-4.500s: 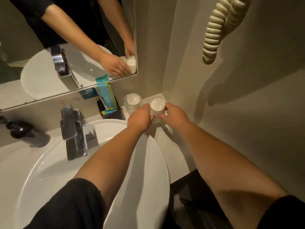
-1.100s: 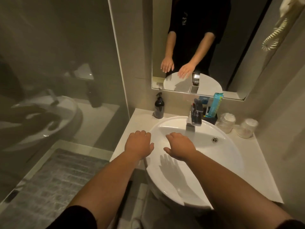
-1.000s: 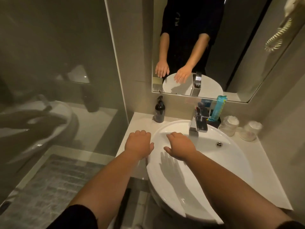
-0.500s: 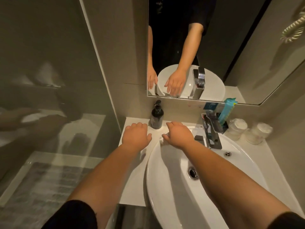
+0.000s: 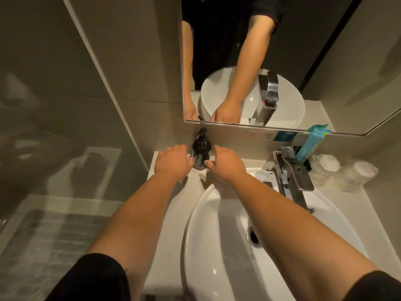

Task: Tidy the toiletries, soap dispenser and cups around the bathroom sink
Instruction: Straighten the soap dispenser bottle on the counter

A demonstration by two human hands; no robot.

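Soap dispenser [image 5: 201, 154] stands upright at centre frame on the counter [image 5: 171, 192] against the wall. I see left hand [image 5: 172, 162] and right hand [image 5: 225, 165] flanking it, fingers relaxed, holding nothing. Cups [image 5: 355, 174] sit far right.

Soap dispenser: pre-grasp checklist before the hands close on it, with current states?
1. Soap dispenser upright on the counter at the back wall: ok.
2. Left hand beside it, fingers relaxed, holding nothing: ok.
3. Right hand on its other side, holding nothing: ok.
4. Contact with the bottle: cannot tell; both thumbs sit close to its base.
5. Pump head unobstructed below the mirror edge: ok.
6. Cups and faucet apart from the hands' path: ok.
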